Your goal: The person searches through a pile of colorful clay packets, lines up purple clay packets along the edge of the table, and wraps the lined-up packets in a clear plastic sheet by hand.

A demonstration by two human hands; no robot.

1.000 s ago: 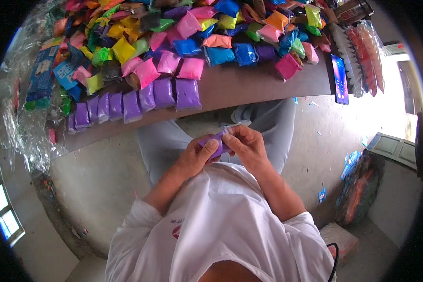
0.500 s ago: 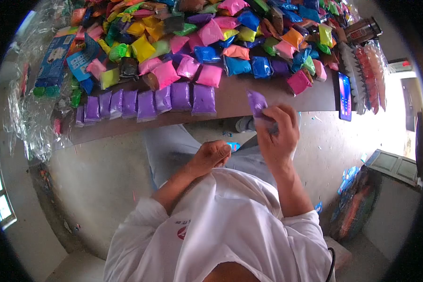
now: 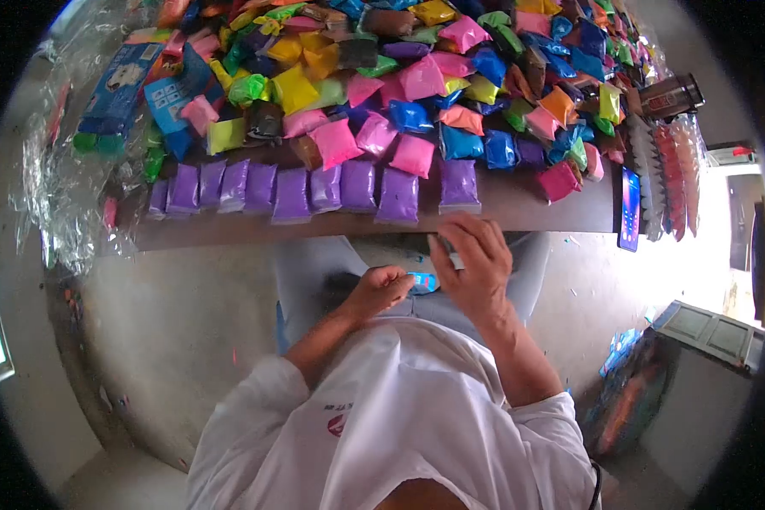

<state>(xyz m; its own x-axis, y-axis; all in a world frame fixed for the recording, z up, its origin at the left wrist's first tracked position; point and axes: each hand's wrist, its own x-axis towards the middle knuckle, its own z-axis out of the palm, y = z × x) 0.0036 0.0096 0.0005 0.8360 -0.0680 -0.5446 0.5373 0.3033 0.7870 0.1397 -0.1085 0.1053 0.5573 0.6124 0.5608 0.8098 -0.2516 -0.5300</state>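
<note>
A purple packet [image 3: 460, 185] lies on the table at the right end of a row of several purple packets [image 3: 291, 195]. Just below it, near the table's front edge, my right hand [image 3: 476, 263] is open with bent, parted fingers and holds nothing. My left hand [image 3: 381, 290] is over my lap with its fingers curled together; whether anything is inside cannot be made out. Beside its fingertips a small blue packet [image 3: 422, 283] shows over my lap.
Packets of many colours [image 3: 421, 76] are heaped along the back of the table [image 3: 527, 208]. Clear plastic wrapping [image 3: 55, 195] hangs at the left. A lit phone [image 3: 630, 208], spiky plastic strips [image 3: 671, 178] and a dark jar [image 3: 671, 95] are at the right.
My right hand took a purple packet from my lap area up to the table and let it go beside the row. My left hand let go of that packet and stayed low.
</note>
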